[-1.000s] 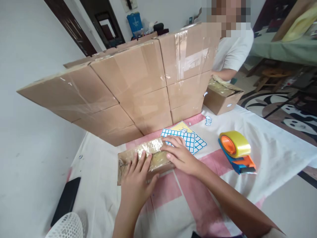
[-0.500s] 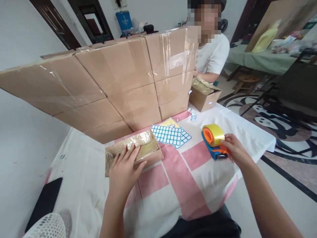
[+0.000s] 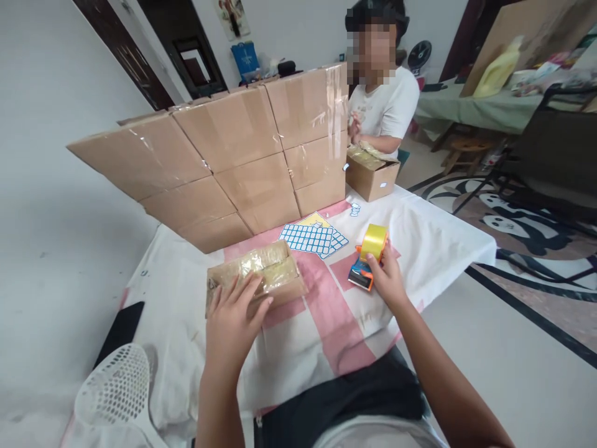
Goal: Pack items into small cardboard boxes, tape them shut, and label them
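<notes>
My left hand (image 3: 237,314) lies with spread fingers on top of a small cardboard box (image 3: 284,290), whose upper side is covered with shiny clear tape. To the right, my right hand (image 3: 388,277) grips a tape dispenser (image 3: 362,274) with a blue and orange body and a yellow roll of tape (image 3: 374,241). The black front edge of the dispenser points toward me and to the left. Between the hands and a little farther back lie sheets of blue-bordered white labels (image 3: 311,239), partly over a yellow sheet (image 3: 315,220).
A wall of stacked cardboard boxes (image 3: 252,162) stands along the table's far side. Beyond it, a person in a white shirt (image 3: 396,102) is behind another taped box (image 3: 373,177). A white perforated chair back (image 3: 114,386) is at lower left. A pink-and-white cloth (image 3: 321,311) covers the table.
My right hand has lifted and turned the tape dispenser, bringing it leftward toward the box. My left hand stays on the box. The person's hands have come up above their box.
</notes>
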